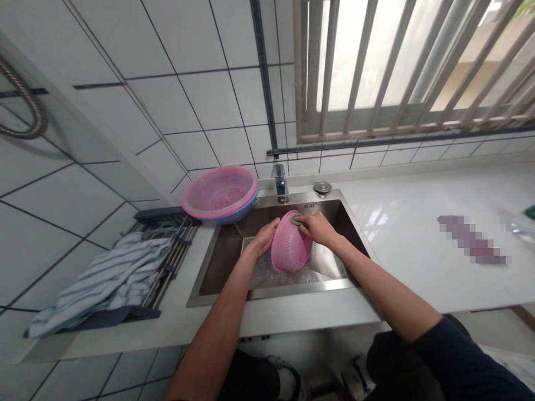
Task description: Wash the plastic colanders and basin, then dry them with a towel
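A small pink plastic colander [288,248] is held tilted on its side over the steel sink [209,273]. My left hand [264,236] grips its left rim, with the fingertips partly hidden behind it. On the upper right of the colander, my right hand [316,227] presses a green scouring pad [297,219] against the surface. Some water shows in the bottom of the sink below. Behind the colander stands the chrome faucet [280,182].
Stacked pink and blue basins [221,192] rest at the sink's back left corner. Left of it lies a folding rack [173,259] with a striped cloth [112,273]. A drain strainer [322,187] sits at the back right. White countertop [401,223] extends rightward under a barred window [376,72].
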A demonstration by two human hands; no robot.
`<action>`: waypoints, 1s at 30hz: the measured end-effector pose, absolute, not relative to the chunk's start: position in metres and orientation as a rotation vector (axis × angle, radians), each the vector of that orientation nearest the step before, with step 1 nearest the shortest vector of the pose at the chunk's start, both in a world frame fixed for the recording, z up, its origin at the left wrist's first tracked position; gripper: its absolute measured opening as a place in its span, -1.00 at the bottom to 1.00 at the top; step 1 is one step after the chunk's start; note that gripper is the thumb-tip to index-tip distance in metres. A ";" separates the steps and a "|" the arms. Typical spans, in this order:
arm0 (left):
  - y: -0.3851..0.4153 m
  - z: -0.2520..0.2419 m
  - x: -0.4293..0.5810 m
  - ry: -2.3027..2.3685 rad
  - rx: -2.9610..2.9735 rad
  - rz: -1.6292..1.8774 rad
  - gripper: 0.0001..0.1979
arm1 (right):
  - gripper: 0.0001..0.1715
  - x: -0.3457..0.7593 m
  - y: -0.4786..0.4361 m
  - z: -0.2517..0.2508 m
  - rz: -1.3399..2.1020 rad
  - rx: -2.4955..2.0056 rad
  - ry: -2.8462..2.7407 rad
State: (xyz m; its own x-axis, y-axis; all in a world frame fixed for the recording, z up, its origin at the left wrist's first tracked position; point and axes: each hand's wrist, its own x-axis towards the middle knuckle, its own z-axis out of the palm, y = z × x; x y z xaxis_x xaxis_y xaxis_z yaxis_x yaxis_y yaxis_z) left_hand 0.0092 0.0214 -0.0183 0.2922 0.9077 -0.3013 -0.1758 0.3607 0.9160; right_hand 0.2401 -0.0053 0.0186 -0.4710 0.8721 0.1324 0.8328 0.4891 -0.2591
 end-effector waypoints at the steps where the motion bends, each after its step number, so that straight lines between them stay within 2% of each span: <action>1: 0.022 -0.019 0.009 1.016 0.909 0.885 -0.68 | -0.52 0.235 -0.009 0.020 0.235 -1.426 -2.494; 9: 0.019 -0.025 0.011 0.980 0.883 0.897 -0.64 | -0.62 0.191 -0.036 0.014 0.202 -1.099 -2.658; 17: 0.020 -0.021 0.010 0.898 0.889 0.802 -0.74 | -0.55 0.237 -0.010 0.029 0.141 -1.527 -2.448; 25: 0.019 -0.022 0.012 0.938 0.839 0.818 -0.73 | -0.66 0.192 -0.038 0.021 0.195 -1.100 -2.673; 30: 0.020 -0.020 0.010 0.922 0.855 0.831 -0.73 | -0.56 0.211 -0.024 0.026 0.148 -1.274 -2.576</action>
State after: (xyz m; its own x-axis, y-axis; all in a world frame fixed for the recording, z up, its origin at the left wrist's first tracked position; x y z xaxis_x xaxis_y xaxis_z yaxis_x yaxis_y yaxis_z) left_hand 0.0105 0.0200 -0.0203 0.3651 0.8751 -0.3176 -0.2255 0.4141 0.8819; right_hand 0.2110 -0.0244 0.0262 -0.5802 0.7923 0.1888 0.7655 0.6096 -0.2059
